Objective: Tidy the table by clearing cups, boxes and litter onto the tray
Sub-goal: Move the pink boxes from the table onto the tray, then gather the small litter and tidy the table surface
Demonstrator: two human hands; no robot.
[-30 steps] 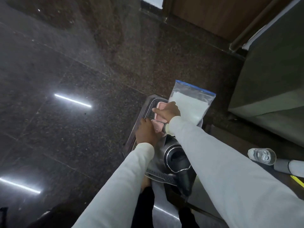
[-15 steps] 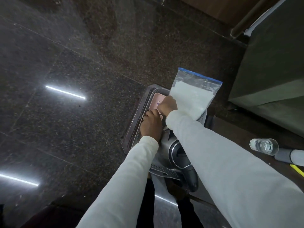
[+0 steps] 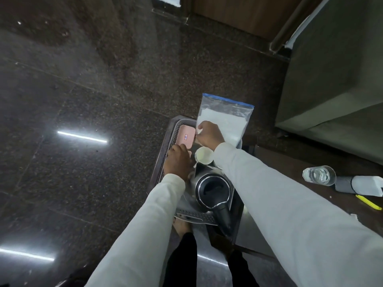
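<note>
A perforated metal tray sits at the table's left end. In it lie a pink box, a white paper cup, a steel kettle with a black lid and a zip bag of white powder that leans up at the far end. My left hand covers the near end of the pink box, fingers curled down over it. My right hand is at the bag's lower left edge, fingers bent and pinching it. The fingertips of both hands are mostly hidden.
On the dark table to the right stand a clear glass, a grey and white cylinder lying on its side and a yellow pen. A grey cabinet rises at the right. Polished dark floor lies to the left.
My right hand has left the pink box and moved right to the bag. The pink box now lies flat in the tray, and the paper cup has come into view.
</note>
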